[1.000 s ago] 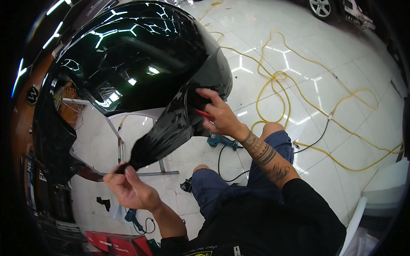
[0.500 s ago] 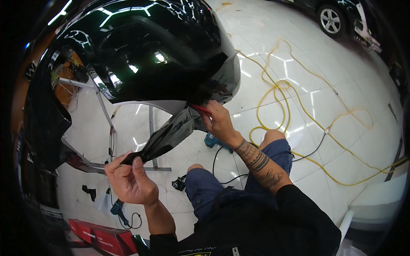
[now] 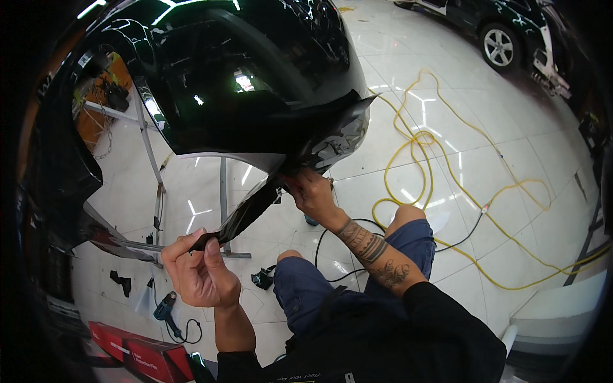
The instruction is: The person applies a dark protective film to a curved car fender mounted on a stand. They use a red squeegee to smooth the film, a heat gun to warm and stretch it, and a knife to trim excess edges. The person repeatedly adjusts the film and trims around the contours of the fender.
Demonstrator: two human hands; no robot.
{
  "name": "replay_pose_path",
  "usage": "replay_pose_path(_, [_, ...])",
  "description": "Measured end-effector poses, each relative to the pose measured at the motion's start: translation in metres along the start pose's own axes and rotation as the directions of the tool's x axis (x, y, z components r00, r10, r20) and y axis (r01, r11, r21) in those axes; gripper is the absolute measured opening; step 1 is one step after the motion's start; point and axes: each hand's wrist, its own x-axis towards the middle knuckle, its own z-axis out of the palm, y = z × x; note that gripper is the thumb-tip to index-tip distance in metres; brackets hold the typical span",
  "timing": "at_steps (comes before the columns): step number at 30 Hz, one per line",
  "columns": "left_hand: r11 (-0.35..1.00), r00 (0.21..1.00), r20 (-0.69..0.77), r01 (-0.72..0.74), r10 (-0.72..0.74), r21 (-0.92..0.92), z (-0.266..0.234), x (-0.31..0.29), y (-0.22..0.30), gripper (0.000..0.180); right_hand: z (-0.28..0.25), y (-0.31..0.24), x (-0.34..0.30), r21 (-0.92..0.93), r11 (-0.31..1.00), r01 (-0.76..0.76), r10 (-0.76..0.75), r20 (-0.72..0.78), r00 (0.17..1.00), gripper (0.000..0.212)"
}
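The glossy black car panel [image 3: 230,83] sits raised on a metal stand [image 3: 223,204] so I can work its lower edge from below. A strip of dark film [image 3: 246,214] hangs off that edge, stretched taut between my hands. My right hand [image 3: 313,195] presses it at the panel; my left hand [image 3: 198,271] has its grip pinched shut on the free end. The film is shiny, creased and narrow.

Hands [image 3: 198,274] stretching black film [image 3: 249,214], glossy bumper [image 3: 255,83]
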Motion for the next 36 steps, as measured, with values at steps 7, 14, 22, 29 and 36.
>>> replay_pose_path(7, [0.999, 0.996, -0.075, 0.051, -0.051, 0.000, 0.008, 0.013, -0.016, 0.014, -0.001, 0.016, -0.020, -0.095, 0.993, -0.071, 0.083, 0.126, 0.989, 0.016])
replay_pose_path(14, [0.996, 0.986, -0.144, -0.086, 0.088, 0.019, 0.005, 0.044, -0.009, 0.011, -0.068, -0.008, -0.071, 0.093, 0.989, -0.114, 0.061, 0.447, 0.893, 0.014])
replay_pose_path(22, [0.999, 0.995, -0.096, -0.039, 0.037, -0.018, 0.002, 0.037, 0.005, 0.011, -0.109, -0.029, 0.024, 0.338, 0.886, -0.317, 0.388, -0.164, 0.907, 0.012])
replay_pose_path(29, [0.997, 0.999, -0.041, 0.008, -0.011, -0.073, 0.000, 0.021, -0.005, 0.010, -0.062, -0.042, 0.043, 0.174, 0.984, -0.040, 0.071, -0.176, 0.982, 0.009])
replay_pose_path(36, [0.995, 0.997, -0.031, -0.069, 0.066, -0.076, 0.007, 0.025, -0.011, 0.009, -0.042, -0.044, 0.050, 0.068, 0.995, 0.070, -0.063, -0.101, 0.993, 0.011])
